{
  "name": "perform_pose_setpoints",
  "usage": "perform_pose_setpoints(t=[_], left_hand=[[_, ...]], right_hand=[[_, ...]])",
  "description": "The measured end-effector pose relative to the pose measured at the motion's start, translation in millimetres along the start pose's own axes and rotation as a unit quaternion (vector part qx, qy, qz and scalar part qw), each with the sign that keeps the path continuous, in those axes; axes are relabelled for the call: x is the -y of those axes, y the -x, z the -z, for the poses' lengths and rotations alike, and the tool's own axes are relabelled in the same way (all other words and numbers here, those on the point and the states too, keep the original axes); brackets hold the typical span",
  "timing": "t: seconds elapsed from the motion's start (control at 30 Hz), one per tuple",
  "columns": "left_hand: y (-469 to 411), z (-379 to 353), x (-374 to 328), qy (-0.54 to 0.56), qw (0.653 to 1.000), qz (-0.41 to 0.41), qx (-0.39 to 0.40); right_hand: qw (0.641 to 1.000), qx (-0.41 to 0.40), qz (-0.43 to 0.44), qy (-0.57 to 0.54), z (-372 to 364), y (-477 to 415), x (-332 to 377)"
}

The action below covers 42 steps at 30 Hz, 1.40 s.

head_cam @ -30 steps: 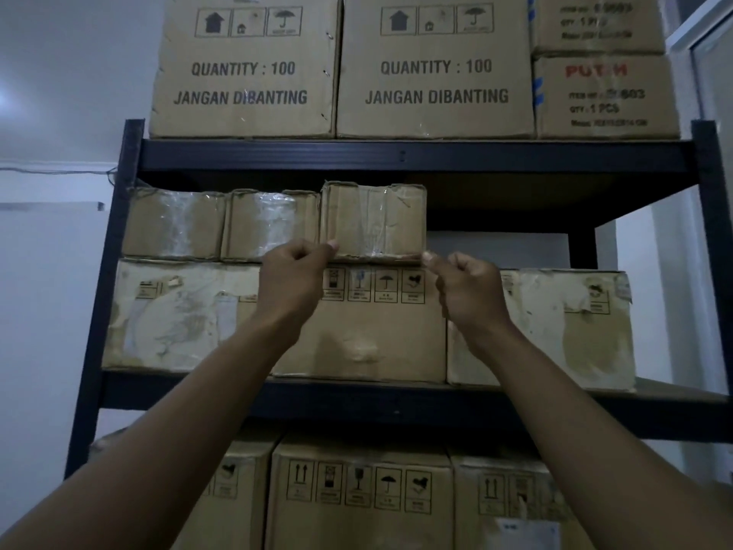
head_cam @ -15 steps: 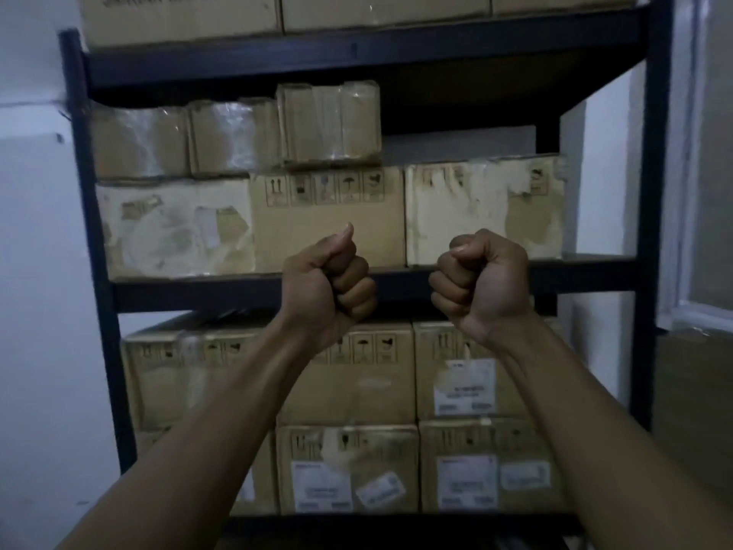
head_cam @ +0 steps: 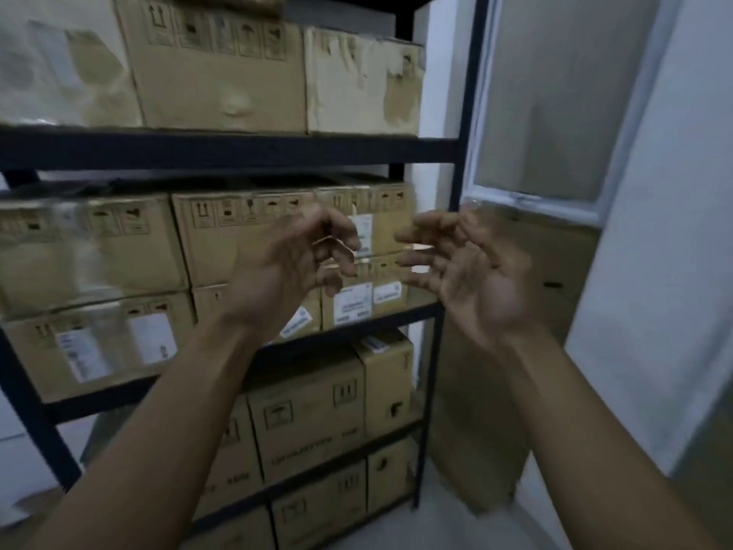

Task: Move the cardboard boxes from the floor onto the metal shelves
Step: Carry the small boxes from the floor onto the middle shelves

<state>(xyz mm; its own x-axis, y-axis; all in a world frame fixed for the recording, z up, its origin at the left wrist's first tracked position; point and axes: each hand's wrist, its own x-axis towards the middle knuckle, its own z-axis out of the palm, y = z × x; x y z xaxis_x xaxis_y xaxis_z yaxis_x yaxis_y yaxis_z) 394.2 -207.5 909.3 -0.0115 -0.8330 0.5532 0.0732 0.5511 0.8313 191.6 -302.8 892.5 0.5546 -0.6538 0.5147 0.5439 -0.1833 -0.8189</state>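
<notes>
The dark metal shelf rack point(head_cam: 238, 150) fills the left and middle of the head view, and cardboard boxes point(head_cam: 222, 73) sit packed on every level. Both my arms reach out in front of it at mid height. My left hand point(head_cam: 293, 260) hovers with loosely curled, spread fingers and holds nothing. My right hand point(head_cam: 464, 267) is beside it, palm turned inward, fingers spread and empty. Neither hand touches a box or the rack. The picture is blurred by motion.
A tall flat cardboard piece point(head_cam: 496, 391) leans against the wall right of the rack's upright post point(head_cam: 470, 113). Above it is a white-framed window point(head_cam: 555, 97). Pale floor point(head_cam: 456, 525) shows at the bottom right.
Both fists have loosened into spread fingers. The view has dropped and swung right, so lower shelf levels, the window and the floor now show.
</notes>
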Motion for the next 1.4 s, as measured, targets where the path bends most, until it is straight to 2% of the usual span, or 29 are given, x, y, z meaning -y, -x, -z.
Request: perform_pose_setpoints(t=[0.1, 0.23, 0.37, 0.53, 0.7, 0.8, 1.0, 1.2, 1.4], left_hand=[[19.2, -33.1, 7.7, -0.095, 0.995, 0.042, 0.004], [41.4, -93.4, 21.4, -0.163, 0.982, 0.086, 0.044], [70.2, -173.1, 39.3, -0.153, 0.975, 0.116, 0.108], [125.3, -315.3, 58.5, -0.118, 0.965, 0.125, 0.196], [186.0, -474.8, 73.9, -0.076, 0.923, 0.135, 0.352], [220.3, -561.6, 85.0, -0.044, 0.894, 0.152, 0.419], [288.3, -719.3, 109.7, 0.002, 0.808, 0.193, 0.557], [336.6, -860.5, 152.5, 0.032, 0.743, 0.211, 0.634], [370.4, -998.0, 209.9, 0.045, 0.709, 0.291, 0.641]], right_hand=[[0.993, -0.054, -0.029, 0.096, 10.3, 56.4, 10.7], [0.977, -0.13, -0.061, 0.16, 27.9, 137.9, 36.3], [0.958, -0.218, -0.076, 0.172, 52.8, 232.5, 73.0], [0.92, -0.332, -0.071, 0.196, 82.2, 387.7, 137.4], [0.851, -0.465, -0.066, 0.233, 104.2, 553.3, 203.4], [0.802, -0.534, -0.071, 0.259, 110.7, 643.8, 237.7], [0.706, -0.641, -0.093, 0.287, 121.9, 794.6, 286.5], [0.615, -0.719, -0.139, 0.293, 158.0, 908.1, 321.5], [0.544, -0.769, -0.201, 0.269, 226.2, 1005.9, 361.1]])
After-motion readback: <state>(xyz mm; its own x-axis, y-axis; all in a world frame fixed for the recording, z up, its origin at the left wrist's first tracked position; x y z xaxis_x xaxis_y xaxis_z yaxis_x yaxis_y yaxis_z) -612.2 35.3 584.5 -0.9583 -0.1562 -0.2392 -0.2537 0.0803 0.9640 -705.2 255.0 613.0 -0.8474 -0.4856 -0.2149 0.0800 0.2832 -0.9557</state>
